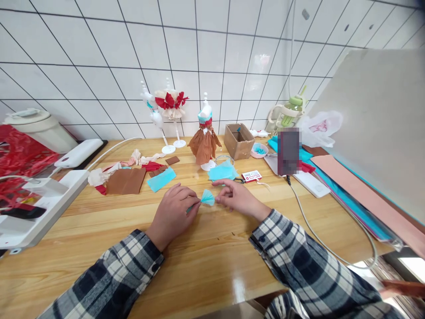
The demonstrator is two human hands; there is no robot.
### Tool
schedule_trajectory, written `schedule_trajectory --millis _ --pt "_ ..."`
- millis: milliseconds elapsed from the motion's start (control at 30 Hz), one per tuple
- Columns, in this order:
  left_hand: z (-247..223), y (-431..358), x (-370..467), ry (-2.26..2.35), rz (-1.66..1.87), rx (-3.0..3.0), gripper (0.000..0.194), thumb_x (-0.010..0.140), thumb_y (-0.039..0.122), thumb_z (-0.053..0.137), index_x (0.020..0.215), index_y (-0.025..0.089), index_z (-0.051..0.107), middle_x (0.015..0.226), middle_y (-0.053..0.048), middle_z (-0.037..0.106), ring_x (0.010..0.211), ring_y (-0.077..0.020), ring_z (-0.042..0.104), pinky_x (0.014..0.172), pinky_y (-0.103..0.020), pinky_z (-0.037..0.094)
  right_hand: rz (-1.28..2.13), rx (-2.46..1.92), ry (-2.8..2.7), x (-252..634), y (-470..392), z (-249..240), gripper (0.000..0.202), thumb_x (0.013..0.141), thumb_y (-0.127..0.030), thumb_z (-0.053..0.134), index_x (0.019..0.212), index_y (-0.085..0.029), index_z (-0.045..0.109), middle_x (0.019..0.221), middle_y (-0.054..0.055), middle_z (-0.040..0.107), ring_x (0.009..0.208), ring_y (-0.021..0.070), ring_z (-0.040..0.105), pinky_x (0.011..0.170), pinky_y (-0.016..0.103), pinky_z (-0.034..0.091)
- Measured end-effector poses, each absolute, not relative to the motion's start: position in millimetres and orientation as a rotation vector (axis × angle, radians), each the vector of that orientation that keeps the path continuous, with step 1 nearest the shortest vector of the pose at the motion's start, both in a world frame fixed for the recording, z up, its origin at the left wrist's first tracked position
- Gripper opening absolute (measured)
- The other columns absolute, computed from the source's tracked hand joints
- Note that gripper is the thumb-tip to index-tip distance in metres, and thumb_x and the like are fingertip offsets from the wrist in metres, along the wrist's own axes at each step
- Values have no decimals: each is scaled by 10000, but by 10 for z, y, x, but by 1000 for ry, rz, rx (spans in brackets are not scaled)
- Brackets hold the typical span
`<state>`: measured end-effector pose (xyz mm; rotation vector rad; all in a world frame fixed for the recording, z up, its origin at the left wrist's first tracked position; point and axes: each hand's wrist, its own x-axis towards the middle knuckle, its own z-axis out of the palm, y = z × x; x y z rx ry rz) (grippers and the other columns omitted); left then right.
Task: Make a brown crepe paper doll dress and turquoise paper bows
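A small blue crepe paper piece (208,198), pleated like a fan, has its narrow end pinched in my left hand (175,213). My right hand (235,198) is just right of the fanned edge, its fingers curved and apart, with nothing seen between them. Behind my hands lie a flat blue paper strip (161,179) and a stack of blue pieces (223,170), with dark scissors (239,180) partly beneath. A mini dress form (204,133) in a brown skirt with a blue and red top stands farther back.
Two more dress forms (174,110) stand at the back left. A cardboard box (239,141), pink bowl (259,150) and upright phone (288,151) are behind on the right. Brown paper (126,180) and a power strip (49,204) lie left. A cable (310,230) curves beside my right sleeve.
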<state>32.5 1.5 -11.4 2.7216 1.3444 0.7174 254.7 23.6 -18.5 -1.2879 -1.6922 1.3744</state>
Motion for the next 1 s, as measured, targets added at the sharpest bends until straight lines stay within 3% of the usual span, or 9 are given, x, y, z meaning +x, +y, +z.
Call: schedule_trajectory --millis 67,133,233,400,567,667,767,867,1000 --pt "-153 44 290 1365 789 2617 201 869 262 512 825 199 698 889 -46 685 857 -189 591 867 -373 457 935 -1385 -1773 2725 328 -180 274 784 -318 600 1027 -196 634 670 -25 598 560 98 521 533 222 431" --pt "-192 73 258 1384 859 2525 195 862 274 526 822 192 697 912 -52 689 863 -186 601 824 -347 475 544 -1446 -1778 2910 424 -195 247 811 -331 571 996 -193 660 690 -8 617 597 112 530 585 241 419" --pt "-224 101 234 1394 881 2453 189 856 292 536 828 199 698 924 -47 697 876 -187 613 831 -345 476 340 -1431 -1844 3118 521 -235 221 838 -327 536 900 -176 685 731 19 639 620 124 531 600 246 405" --pt "-218 100 245 1376 830 2446 194 856 295 528 813 204 694 871 -40 704 831 -186 621 798 -342 479 222 -1588 -2190 3209 558 -276 162 817 -244 553 824 -196 708 808 39 645 811 166 558 728 263 400" --pt "-224 96 265 1346 832 2469 179 851 283 535 807 206 691 866 -35 701 833 -180 614 791 -329 478 98 -1646 -2320 3122 546 -261 400 776 -55 465 1058 -232 686 948 53 643 947 191 528 851 290 375" --pt "-228 98 272 1324 834 2477 173 849 269 537 804 209 693 856 -33 699 821 -176 612 785 -328 480 -2 -1581 -2392 2973 485 -231 477 790 -73 475 1211 -255 610 1019 72 628 987 218 505 881 328 365" --pt "-220 93 282 1287 852 2482 172 857 269 537 819 207 693 853 -37 698 815 -177 611 790 -334 477 -19 -1430 -2479 2736 383 -216 573 819 -105 479 1370 -258 439 1252 90 555 1119 227 457 941 363 340" --pt "-193 67 304 1177 891 2516 158 864 250 539 867 214 693 893 -43 701 857 -180 610 821 -342 471 87 -1132 -2644 2496 285 -213 519 834 -114 472 1327 -277 474 1317 65 535 1221 202 407 976 377 315" --pt "-158 14 336 1028 912 2595 154 862 222 537 886 218 689 908 -52 698 889 -180 604 845 -349 473 268 -875 -2539 2431 254 -227 366 777 -96 495 1082 -233 643 1086 44 663 1109 170 505 963 320 351"
